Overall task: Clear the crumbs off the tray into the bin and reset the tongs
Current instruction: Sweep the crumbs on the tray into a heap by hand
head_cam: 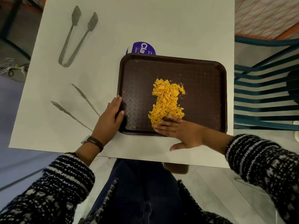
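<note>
A dark brown tray [202, 75] lies on the white table [145, 26], holding a heap of orange crumbs [166, 101] near its middle. My left hand [110, 118] rests flat against the tray's left rim, thumb over the edge. My right hand [181, 133] lies flat across the tray's near rim, its straight fingers touching the near end of the crumb heap, thumb on the table. One pair of metal tongs [77, 39] lies at the far left of the table. A second pair of tongs [76, 107] lies just left of my left hand, partly hidden under it.
A purple round sticker [144, 48] shows from under the tray's far edge. A teal slatted chair [265, 94] stands to the right of the table. A small brown object [176, 168] is below the table's near edge. No bin is in view.
</note>
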`<action>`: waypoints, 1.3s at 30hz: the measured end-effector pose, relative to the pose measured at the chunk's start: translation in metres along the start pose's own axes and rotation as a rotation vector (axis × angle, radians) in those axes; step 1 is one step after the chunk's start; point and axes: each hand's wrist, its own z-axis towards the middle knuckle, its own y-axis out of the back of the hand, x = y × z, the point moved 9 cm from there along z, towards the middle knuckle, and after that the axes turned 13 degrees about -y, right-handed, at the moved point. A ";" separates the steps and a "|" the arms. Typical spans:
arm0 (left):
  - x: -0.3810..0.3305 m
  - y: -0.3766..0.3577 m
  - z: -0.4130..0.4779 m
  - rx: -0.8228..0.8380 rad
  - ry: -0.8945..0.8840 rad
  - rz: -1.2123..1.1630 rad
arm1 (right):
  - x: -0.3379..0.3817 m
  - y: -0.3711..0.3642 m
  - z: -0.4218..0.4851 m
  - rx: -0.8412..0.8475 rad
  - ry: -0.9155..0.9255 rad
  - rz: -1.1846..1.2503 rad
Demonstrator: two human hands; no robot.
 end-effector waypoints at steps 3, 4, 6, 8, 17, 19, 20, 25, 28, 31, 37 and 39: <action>-0.002 0.000 0.001 -0.021 0.023 -0.030 | 0.032 0.007 0.031 -0.041 -0.005 0.045; -0.002 0.000 0.001 -0.029 0.030 -0.037 | 0.039 0.010 0.043 -0.050 -0.007 0.050; -0.002 0.002 0.002 -0.044 0.037 -0.050 | 0.051 0.013 0.062 -0.063 -0.015 0.043; 0.000 0.005 0.002 -0.052 0.041 -0.067 | 0.056 0.013 0.077 -0.060 -0.027 0.037; 0.002 0.002 -0.003 -0.018 0.030 -0.093 | 0.020 0.006 0.060 -0.049 -0.267 -0.076; 0.001 0.002 -0.003 -0.037 0.031 -0.097 | 0.000 0.005 0.040 -0.057 -0.388 -0.106; 0.001 0.003 -0.003 -0.050 0.032 -0.094 | -0.005 0.005 0.031 -0.065 -0.419 -0.110; -0.009 0.000 0.004 -0.080 -0.007 -0.120 | 0.017 -0.001 0.019 -0.030 -0.230 -0.128; -0.015 -0.008 0.016 -0.066 -0.030 -0.119 | 0.004 0.000 0.021 -0.018 -0.284 -0.147; -0.015 -0.016 0.033 -0.035 0.002 -0.048 | -0.016 0.006 0.018 -0.034 -0.424 -0.166; -0.025 -0.028 0.060 0.031 -0.035 0.038 | 0.005 0.005 0.014 -0.023 -0.244 -0.116; -0.028 -0.035 0.062 0.061 -0.042 0.045 | 0.007 0.000 0.018 0.007 -0.214 -0.115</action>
